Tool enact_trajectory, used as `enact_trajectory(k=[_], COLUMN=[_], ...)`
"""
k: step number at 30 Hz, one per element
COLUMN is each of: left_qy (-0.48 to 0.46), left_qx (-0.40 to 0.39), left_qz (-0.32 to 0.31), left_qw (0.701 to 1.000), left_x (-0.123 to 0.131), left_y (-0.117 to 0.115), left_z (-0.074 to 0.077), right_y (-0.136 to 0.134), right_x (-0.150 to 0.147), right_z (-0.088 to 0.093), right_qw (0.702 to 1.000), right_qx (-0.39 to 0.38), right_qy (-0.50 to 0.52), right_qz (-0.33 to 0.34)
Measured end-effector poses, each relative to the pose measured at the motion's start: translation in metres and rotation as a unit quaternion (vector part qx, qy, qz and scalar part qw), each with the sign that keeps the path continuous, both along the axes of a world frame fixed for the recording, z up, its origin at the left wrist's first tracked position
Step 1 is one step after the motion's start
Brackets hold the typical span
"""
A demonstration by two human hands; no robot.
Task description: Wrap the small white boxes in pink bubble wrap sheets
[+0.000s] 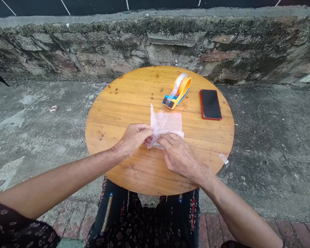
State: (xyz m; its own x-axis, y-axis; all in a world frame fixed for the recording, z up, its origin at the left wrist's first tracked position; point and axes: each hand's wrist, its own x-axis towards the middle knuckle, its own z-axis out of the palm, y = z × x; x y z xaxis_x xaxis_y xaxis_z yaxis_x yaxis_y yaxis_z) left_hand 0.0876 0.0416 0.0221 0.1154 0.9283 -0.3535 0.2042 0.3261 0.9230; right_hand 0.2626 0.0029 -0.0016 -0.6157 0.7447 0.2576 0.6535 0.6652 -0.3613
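Observation:
A piece of pinkish clear bubble wrap (pixel 170 120) lies partly folded at the middle of the round wooden table (pixel 119 127). My left hand (pixel 139 135) pinches its left edge between thumb and fingers, where one corner stands up. On the folded near part rests my right hand (pixel 177 151), fingers bent and pressing down on the wrap. Whatever the fold may enclose is hidden beneath the plastic and my fingers.
Beyond the wrap stands an orange and blue tape dispenser (pixel 179 91) with a roll of clear tape. To its right lies a phone (pixel 211 104) in a red case. A strip of tape (pixel 223 159) hangs off the table's right edge. A stone wall (pixel 98 51) runs behind the table.

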Motion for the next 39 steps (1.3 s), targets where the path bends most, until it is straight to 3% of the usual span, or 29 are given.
enact_trajectory(k=[9, 15, 23, 27, 30, 34, 39], left_qy=[0.107, 0.21, 0.206, 0.216, 0.234, 0.237, 0.232], left_qx=[0.114, 0.21, 0.166, 0.215, 0.336, 0.495, 0.569], left_qz=[-0.075, -0.102, -0.172, -0.151, -0.116, -0.143, -0.162], left_qw=[0.985, 0.949, 0.949, 0.94, 0.905, 0.824, 0.772], left_x=[-0.002, -0.002, -0.005, -0.01, -0.02, -0.032, -0.033], left_y=[-0.005, -0.008, -0.001, -0.006, -0.018, -0.029, -0.025], left_z=[-0.016, -0.021, -0.004, -0.011, -0.026, -0.05, -0.069], right_y=[0.0, 0.002, 0.003, 0.003, 0.004, 0.006, 0.011], right_x=[0.009, 0.009, 0.004, 0.002, 0.002, 0.003, 0.0], right_z=[-0.001, 0.003, 0.002, 0.005, 0.008, 0.01, 0.011], right_qw=[0.999, 0.996, 0.999, 0.999, 0.999, 0.999, 0.999], right_qx=[-0.034, -0.058, -0.015, -0.017, -0.024, -0.02, -0.008], right_qy=[0.031, 0.069, 0.02, -0.013, -0.034, -0.038, -0.049], right_qz=[-0.017, -0.017, -0.029, -0.024, -0.022, -0.006, 0.004])
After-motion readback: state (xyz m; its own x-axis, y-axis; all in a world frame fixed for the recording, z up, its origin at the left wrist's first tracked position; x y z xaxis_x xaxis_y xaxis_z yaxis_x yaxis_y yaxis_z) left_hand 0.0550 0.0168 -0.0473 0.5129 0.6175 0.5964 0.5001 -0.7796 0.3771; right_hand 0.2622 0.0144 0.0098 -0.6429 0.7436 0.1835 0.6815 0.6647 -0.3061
